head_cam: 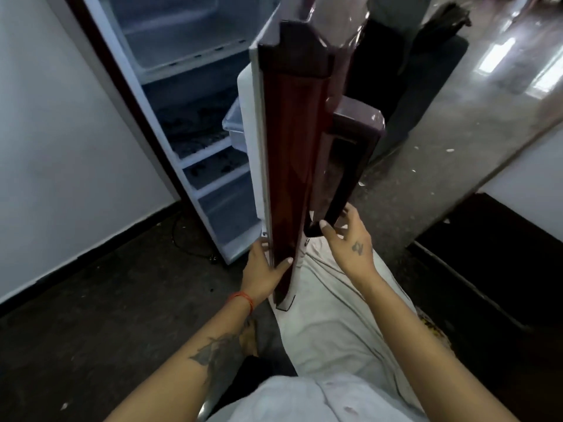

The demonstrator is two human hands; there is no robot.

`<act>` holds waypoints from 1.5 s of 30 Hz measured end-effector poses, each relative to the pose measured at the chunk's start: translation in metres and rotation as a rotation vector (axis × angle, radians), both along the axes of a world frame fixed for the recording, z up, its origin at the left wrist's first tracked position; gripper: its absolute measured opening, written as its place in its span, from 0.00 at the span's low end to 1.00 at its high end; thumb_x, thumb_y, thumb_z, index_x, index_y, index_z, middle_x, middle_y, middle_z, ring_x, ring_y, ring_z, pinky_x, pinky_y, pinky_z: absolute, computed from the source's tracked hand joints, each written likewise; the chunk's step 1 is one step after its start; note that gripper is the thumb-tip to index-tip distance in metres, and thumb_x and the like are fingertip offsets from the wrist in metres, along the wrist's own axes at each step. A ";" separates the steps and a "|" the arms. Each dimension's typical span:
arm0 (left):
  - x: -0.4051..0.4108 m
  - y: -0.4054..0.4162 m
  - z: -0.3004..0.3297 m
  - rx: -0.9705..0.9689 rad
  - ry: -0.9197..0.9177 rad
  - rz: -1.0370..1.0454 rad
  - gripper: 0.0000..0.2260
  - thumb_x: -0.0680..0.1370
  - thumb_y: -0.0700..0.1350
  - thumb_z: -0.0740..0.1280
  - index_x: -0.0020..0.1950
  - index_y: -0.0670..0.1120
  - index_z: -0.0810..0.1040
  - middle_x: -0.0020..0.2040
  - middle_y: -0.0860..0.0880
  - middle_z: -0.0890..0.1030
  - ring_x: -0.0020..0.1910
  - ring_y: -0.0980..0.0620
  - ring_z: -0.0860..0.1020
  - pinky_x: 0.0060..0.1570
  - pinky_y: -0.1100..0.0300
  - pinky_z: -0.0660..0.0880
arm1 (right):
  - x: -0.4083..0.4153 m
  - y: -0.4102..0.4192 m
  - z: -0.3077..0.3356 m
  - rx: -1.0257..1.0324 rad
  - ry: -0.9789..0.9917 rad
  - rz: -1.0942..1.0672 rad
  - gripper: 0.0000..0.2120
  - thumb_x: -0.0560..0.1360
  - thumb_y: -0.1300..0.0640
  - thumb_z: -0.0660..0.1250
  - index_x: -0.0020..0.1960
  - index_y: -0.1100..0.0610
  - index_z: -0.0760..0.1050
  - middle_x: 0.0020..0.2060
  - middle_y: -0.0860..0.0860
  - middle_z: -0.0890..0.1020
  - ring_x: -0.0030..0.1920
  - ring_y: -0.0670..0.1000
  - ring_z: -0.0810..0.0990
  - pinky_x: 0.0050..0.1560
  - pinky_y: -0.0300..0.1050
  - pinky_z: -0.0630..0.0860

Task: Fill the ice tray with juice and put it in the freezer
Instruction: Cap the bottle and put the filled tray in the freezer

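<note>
The maroon fridge door [292, 153] stands open and I see it edge-on in the middle of the view. My left hand [263, 271] grips the door's lower edge, thumb on the maroon front and fingers on the inner side. My right hand [350, 239] is at the lower end of the dark door handle [341, 184], fingers loosely spread, thumb touching the handle's tip. The open fridge cabinet [195, 166] shows the freezer compartment [170, 41] at the top and white shelves below. No ice tray or juice is in view.
A white wall [61, 162] stands close on the left of the fridge. A black power cable [189, 248] lies on the dark floor by the fridge base. A dark seat [426, 86] is behind the door, and a black plinth [487, 254] is on the right.
</note>
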State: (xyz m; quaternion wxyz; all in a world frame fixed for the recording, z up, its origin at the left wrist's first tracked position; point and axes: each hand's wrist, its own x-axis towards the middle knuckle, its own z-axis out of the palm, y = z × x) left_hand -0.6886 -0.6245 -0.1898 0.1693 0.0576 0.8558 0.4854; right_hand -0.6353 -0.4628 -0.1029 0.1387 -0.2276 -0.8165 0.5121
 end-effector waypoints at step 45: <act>-0.143 0.401 0.142 -0.188 1.198 -0.483 0.34 0.70 0.50 0.71 0.74 0.55 0.62 0.74 0.43 0.63 0.75 0.37 0.50 0.65 0.31 0.37 | -0.059 0.332 0.090 0.755 -0.232 -0.417 0.39 0.75 0.58 0.66 0.76 0.53 0.45 0.77 0.53 0.47 0.76 0.59 0.44 0.75 0.56 0.53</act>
